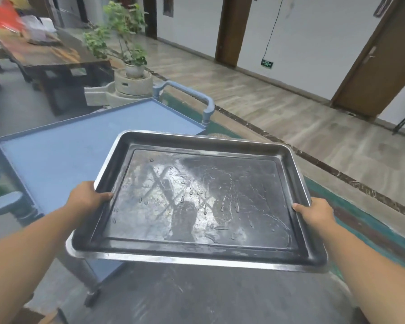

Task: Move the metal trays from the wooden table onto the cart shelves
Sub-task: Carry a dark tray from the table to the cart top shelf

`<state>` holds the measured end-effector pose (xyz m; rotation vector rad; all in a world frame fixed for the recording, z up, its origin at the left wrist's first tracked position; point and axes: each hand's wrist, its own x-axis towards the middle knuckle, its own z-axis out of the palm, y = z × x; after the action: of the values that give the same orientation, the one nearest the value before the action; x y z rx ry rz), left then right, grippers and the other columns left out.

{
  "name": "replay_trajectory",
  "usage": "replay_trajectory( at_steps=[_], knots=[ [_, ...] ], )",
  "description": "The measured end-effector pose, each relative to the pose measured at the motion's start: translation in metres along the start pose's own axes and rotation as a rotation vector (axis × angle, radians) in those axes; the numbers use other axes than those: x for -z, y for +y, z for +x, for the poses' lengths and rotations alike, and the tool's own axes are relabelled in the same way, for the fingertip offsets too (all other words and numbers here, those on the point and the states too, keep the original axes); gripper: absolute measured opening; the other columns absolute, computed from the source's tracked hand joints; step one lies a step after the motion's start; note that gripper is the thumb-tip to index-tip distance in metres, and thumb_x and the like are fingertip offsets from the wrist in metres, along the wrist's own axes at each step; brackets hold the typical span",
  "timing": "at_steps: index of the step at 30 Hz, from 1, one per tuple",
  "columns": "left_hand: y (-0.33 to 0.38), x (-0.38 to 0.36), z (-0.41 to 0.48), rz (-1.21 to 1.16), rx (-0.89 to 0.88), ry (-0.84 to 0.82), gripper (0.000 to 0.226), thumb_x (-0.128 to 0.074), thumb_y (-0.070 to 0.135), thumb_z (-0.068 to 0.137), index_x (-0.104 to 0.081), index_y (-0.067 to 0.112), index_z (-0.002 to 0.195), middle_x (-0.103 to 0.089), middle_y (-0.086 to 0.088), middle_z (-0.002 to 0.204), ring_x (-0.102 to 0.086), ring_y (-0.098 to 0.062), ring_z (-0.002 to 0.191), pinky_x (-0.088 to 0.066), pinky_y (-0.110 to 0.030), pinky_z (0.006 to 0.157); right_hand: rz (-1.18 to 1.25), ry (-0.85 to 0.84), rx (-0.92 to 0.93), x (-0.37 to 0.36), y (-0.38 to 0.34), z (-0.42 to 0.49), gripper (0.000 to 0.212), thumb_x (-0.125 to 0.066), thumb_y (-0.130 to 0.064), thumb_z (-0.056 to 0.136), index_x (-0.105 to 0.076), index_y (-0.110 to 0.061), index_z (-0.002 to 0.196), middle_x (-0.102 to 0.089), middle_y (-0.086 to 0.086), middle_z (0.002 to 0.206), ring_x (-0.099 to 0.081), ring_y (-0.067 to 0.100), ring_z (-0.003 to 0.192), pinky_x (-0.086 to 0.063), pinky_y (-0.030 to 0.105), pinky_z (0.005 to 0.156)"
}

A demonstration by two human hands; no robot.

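Beside the blue plastic cart shelf [80, 146], both hands' fingers [104, 196] are gripping a wet rectangular metal tray [197, 202]; slipping is possible.

Indoor hall or lobby: tiled floor [255, 106], wooden doors [374, 64], green exit sign [266, 64], potted plant [124, 40], dark wooden table [47, 57] beyond the gripped tray.

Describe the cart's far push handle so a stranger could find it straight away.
Start at the blue cart, whose flat top shelf lies left of the metal tray held by the left hand and right hand. Follow that shelf to its far end, near the potted plant. The handle is the rounded blue bar arching above the rim, the only raised loop there.
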<state>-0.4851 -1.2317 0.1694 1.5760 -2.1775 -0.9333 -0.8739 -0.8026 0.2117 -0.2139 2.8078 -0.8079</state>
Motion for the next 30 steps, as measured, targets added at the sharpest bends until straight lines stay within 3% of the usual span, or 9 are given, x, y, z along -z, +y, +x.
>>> replay_trajectory(
  at_steps=[4,7,10,18,23,27,30],
  knots=[
    [-0.002,0.011,0.037,0.001,0.057,0.033,0.027,-0.081,0.028,0.077,-0.057,0.021,0.066,-0.062,-0.002,0.063,-0.057,-0.018,0.058,-0.037,-0.027,0.050,0.020,-0.040,0.056,-0.024,-0.051,0.042,0.027,-0.075,-0.032,0.084,-0.071,-0.008,0.097,-0.068,0.013,0.081,-0.059,0.030,0.073,-0.042,0.035,0.065],
    [-0.007,0.017,0.062,0.013,0.099,0.077,0.030,-0.080,0.030,0.077,-0.055,0.020,0.065,-0.061,-0.001,0.062,-0.056,-0.018,0.057,-0.035,-0.027,0.049,0.023,-0.085,0.098,-0.046,-0.088,0.077,0.025,-0.076,-0.030,0.083,-0.071,-0.008,0.095,-0.068,0.011,0.079,-0.059,0.028,0.070,-0.043,0.034,0.063],
    [-0.012,0.020,0.088,0.016,0.150,0.113,0.028,-0.080,0.031,0.077,-0.057,0.018,0.067,-0.062,-0.003,0.062,-0.058,-0.020,0.057,-0.036,-0.028,0.049,0.012,-0.136,0.156,-0.072,-0.126,0.118,0.026,-0.076,-0.029,0.083,-0.069,-0.006,0.093,-0.070,0.016,0.086,-0.064,0.033,0.080,-0.050,0.037,0.071],
    [-0.012,0.025,0.140,-0.009,0.324,0.272,0.031,-0.082,0.028,0.076,-0.054,0.020,0.066,-0.058,-0.001,0.061,-0.055,-0.019,0.056,-0.035,-0.028,0.050,-0.008,-0.277,0.351,-0.145,-0.248,0.238,0.022,-0.076,-0.030,0.083,-0.067,-0.010,0.082,-0.063,0.008,0.074,-0.057,0.030,0.077,-0.041,0.034,0.067],
    [-0.006,0.027,0.152,0.003,0.430,0.367,0.036,-0.080,0.030,0.079,-0.048,0.016,0.067,-0.054,-0.005,0.066,-0.051,-0.022,0.060,-0.033,-0.032,0.052,-0.043,-0.334,0.440,-0.182,-0.320,0.289,0.038,-0.076,-0.032,0.083,-0.062,0.003,0.086,-0.063,0.018,0.081,-0.054,0.030,0.070,-0.040,0.035,0.060],
    [-0.014,0.026,0.153,0.005,0.503,0.389,0.032,-0.080,0.029,0.079,-0.056,0.007,0.080,-0.057,-0.009,0.076,-0.055,-0.030,0.070,-0.040,-0.037,0.061,-0.057,-0.377,0.506,-0.210,-0.363,0.306,0.035,-0.077,-0.029,0.083,-0.054,-0.008,0.068,-0.057,0.009,0.067,-0.052,0.027,0.064,-0.035,0.034,0.056],
    [-0.025,0.025,0.161,0.022,0.574,0.408,0.037,-0.080,0.030,0.079,-0.056,0.002,0.083,-0.058,-0.014,0.077,-0.052,-0.027,0.064,-0.036,-0.035,0.055,-0.104,-0.423,0.554,-0.236,-0.390,0.316,0.026,-0.077,-0.029,0.083,-0.067,-0.005,0.080,-0.061,0.010,0.073,-0.055,0.028,0.070,-0.040,0.034,0.064]
  ],
)
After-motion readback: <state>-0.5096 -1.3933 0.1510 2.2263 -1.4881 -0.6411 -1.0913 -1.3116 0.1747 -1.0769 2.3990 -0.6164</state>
